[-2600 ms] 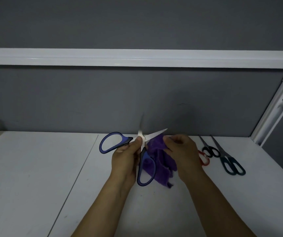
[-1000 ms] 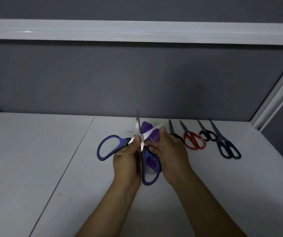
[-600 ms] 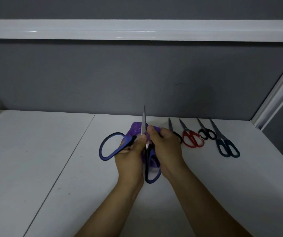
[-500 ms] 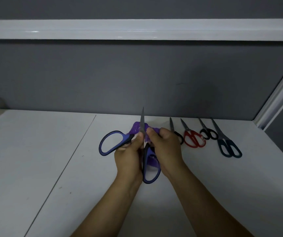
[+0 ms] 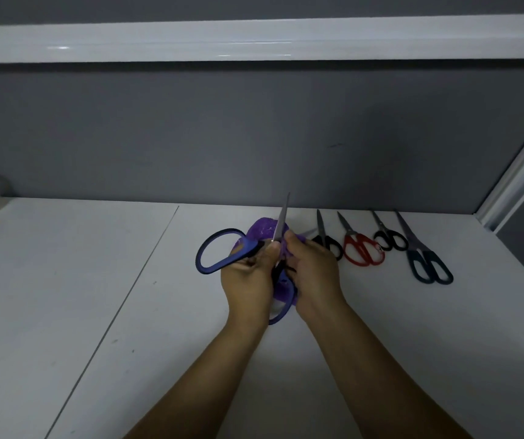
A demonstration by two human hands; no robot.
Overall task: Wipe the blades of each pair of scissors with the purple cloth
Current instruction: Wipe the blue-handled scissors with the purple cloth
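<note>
While both forearms reach forward over the white surface [image 5: 64,280], the left hand [image 5: 248,280] holds the blue scissors [image 5: 244,248] at the pivot, thumb raised against the blade base, its grip closed on them. The right hand [image 5: 314,274], fingers curled, pinches the purple cloth [image 5: 262,228] to that same blade base, grip closed on the cloth.

A second ago two blades stood spread with cloth between them. Now only one blade shows, near upright and tipped slightly right, with the cloth bunched behind it.

The handles are splayed, one loop out left and one down between the wrists. On the surface to the right lie a black pair [image 5: 327,242], a red pair [image 5: 362,251], a second black pair [image 5: 389,239] and a dark teal pair [image 5: 428,267].
</note>
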